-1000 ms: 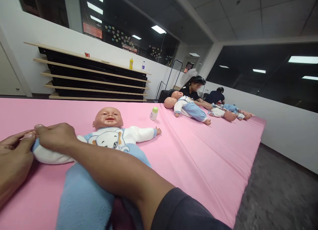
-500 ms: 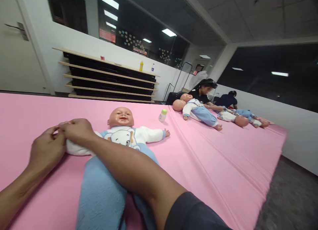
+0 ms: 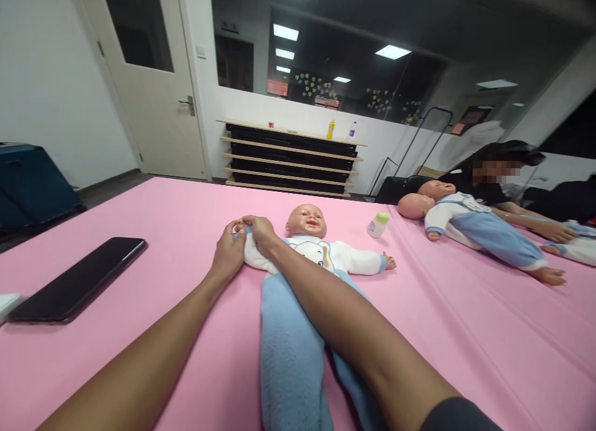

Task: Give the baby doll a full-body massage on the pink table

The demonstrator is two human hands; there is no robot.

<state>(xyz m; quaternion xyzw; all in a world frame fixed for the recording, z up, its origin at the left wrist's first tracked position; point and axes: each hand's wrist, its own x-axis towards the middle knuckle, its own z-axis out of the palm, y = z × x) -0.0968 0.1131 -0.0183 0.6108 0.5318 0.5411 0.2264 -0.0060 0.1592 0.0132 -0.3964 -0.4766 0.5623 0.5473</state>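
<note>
A baby doll (image 3: pixel 307 223) in a white top with a bear's face and blue trousers lies on its back on a pink-covered table. Both my hands are at the doll's arm on the left side of the view. My left hand (image 3: pixel 228 252) has its fingers closed around the end of that arm, where a blue cuff (image 3: pixel 248 231) shows. Beside it, my right hand (image 3: pixel 261 233) grips the white sleeve from above, its forearm crossing the doll's body. The doll's small hand is mostly hidden by my fingers. Its other arm (image 3: pixel 361 259) lies stretched out to the right.
A black phone (image 3: pixel 81 279) lies on the pink cloth (image 3: pixel 195 201) to the left. A small bottle with a green cap (image 3: pixel 377 225) stands beyond the doll's free arm. Further right lie other dolls (image 3: pixel 484 229), with a person in black (image 3: pixel 470 167) behind them.
My view has swung left, bringing the phone and the whole door into sight. Both hands stay together at the doll's sleeve end, where the blue cuff now shows.
</note>
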